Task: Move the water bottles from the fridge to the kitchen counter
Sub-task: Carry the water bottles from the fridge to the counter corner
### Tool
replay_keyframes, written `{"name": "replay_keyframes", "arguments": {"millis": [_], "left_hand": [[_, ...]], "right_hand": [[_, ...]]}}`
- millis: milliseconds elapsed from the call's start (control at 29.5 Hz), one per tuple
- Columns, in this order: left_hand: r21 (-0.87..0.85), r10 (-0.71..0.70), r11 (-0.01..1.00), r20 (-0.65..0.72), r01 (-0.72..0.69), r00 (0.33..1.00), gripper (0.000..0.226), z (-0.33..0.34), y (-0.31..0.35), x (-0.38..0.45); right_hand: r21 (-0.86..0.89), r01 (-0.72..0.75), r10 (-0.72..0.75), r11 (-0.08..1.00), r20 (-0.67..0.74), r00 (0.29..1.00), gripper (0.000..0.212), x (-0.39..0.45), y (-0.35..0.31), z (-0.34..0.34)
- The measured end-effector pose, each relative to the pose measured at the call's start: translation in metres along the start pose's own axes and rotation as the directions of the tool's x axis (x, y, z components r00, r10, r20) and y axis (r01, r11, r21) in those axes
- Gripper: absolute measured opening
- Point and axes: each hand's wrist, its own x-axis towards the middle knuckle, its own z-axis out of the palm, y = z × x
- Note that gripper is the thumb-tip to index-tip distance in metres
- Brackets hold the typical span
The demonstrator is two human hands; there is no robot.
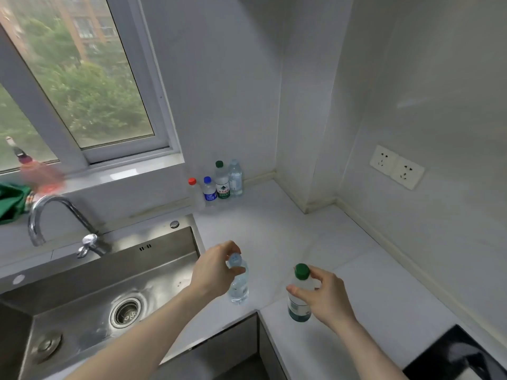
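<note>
My left hand (pixel 216 267) grips the neck of a clear water bottle (pixel 239 289) with a pale blue cap, upright on the white counter (pixel 274 231) beside the sink. My right hand (pixel 326 294) pinches the neck of a green-capped bottle (pixel 299 305) standing near the counter's front edge. Several more bottles stand in a row against the back wall under the window: a red-capped one (pixel 195 194), a blue-capped one (pixel 210 189), a green-capped one (pixel 222 182) and a clear one (pixel 236 178). No fridge is in view.
A steel sink (pixel 90 297) with a chrome tap (pixel 46 215) lies to the left. Wall sockets (pixel 396 167) sit on the right wall. A black hob corner (pixel 461 355) shows at bottom right. A green cloth (pixel 12 198) and a blurred red bottle (pixel 38 171) sit on the window sill.
</note>
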Motion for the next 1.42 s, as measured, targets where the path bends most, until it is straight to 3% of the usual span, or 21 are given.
{"name": "replay_keyframes", "arguments": {"millis": [339,644,949,1423], "left_hand": [[0.122,0.021,0.992,0.069,-0.029,0.997,0.030,0.022,-0.022,0.091],[0.082,0.088,0.992,0.091,-0.096,0.992,0.029,0.038,-0.030,0.180],[0.071,0.165,0.981,0.204,-0.183,0.965,0.052,0.048,-0.041,0.211],[0.053,0.184,0.980,0.154,-0.194,0.971,0.057,0.055,-0.021,0.317]], "right_hand": [[-0.103,-0.073,0.073,0.992,-0.003,0.997,0.035,0.079,0.004,0.022],[-0.075,-0.160,0.153,0.984,-0.086,0.984,0.040,0.157,-0.003,0.053],[-0.030,-0.177,0.172,0.984,-0.128,0.977,0.033,0.212,-0.007,0.075],[-0.053,-0.183,0.174,0.982,-0.148,0.974,0.033,0.297,-0.024,0.089]]}}
